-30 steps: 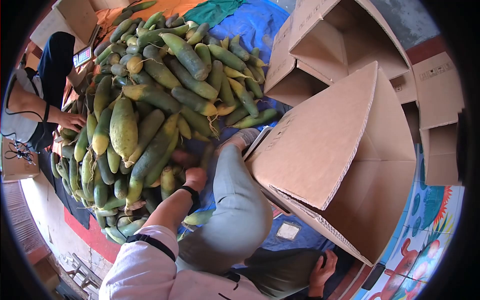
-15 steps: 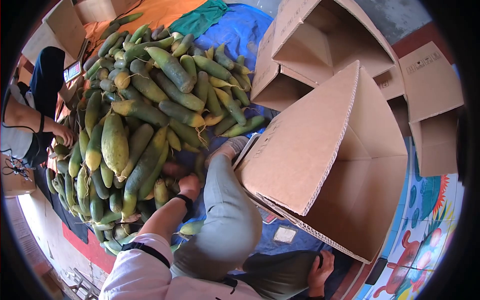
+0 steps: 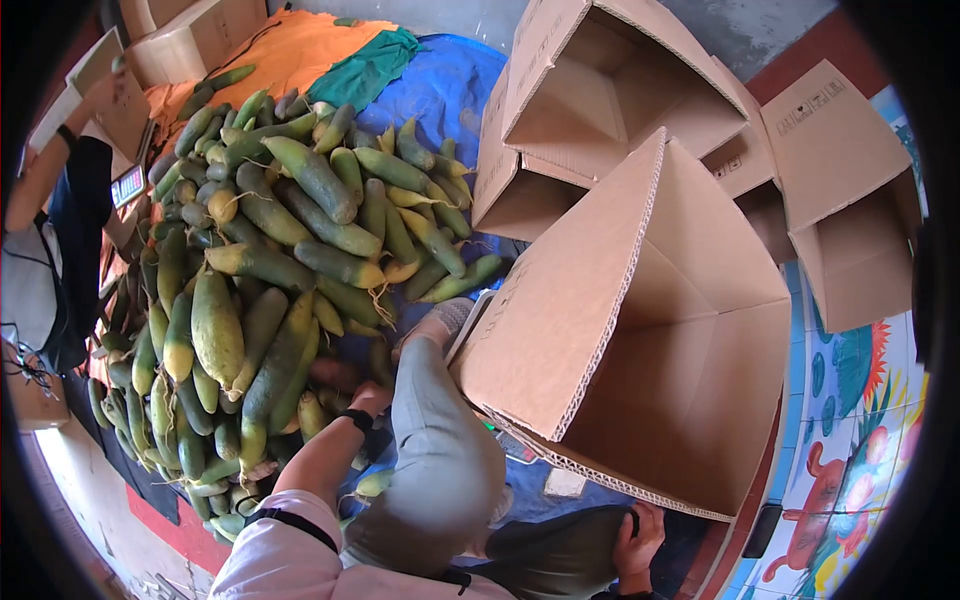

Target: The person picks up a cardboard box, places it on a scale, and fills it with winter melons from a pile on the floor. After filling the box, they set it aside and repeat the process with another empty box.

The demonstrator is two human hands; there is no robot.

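Observation:
My left hand [image 3: 372,398], a dark band at its wrist, reaches down to the near right side of a big heap of green radishes [image 3: 217,328]. Its fingers are blurred and in shade, so their grip cannot be made out. My right hand [image 3: 640,540] is at my dark-trousered right knee with bent fingers closed around something small and dark that I cannot make out. One radish [image 3: 374,484] lies apart beside my left leg. Close to my left foot, a large open carton [image 3: 545,330] stands tilted toward me.
More open cartons [image 3: 625,95] stand behind at the right. Blue sheeting [image 3: 440,85], a green cloth [image 3: 375,65] and an orange sheet [image 3: 270,55] lie under and behind the heap. Another person's arm [image 3: 45,170] is at the left, near a calculator-like device [image 3: 128,186]. Patterned tiles [image 3: 850,480] edge the right.
The other person's arm has lifted from the radishes toward the boxes behind. My view has shifted slightly. My left hand stays low at the heap and my right hand stays at my knee.

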